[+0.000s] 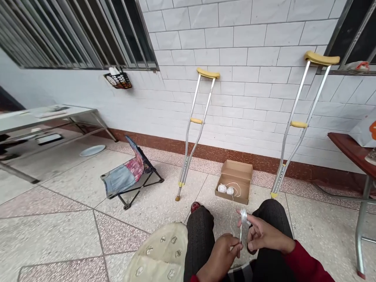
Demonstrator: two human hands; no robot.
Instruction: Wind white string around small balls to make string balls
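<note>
White yarn (244, 216) is wound several times round the stretched-out fingers of my right hand (266, 235), whose other fingers are curled in. A strand drops from that loop to my left hand (222, 252), where thumb and fingertips pinch it. Both hands hover between my knees, close together but apart. Beyond them on the floor lies an opened cardboard box (236, 170) with its lid folded back. Two white yarn balls (226, 189) rest inside it, and a thin thread trails over the box's front edge towards my hands.
Two crutches (196, 121) (299, 124) lean on the tiled wall. A low folding stool (120, 180) stands left of the box. A pale round cover (160, 254) is beside my leg. A red-brown table (349, 150) stands right, a long table (17, 122) left.
</note>
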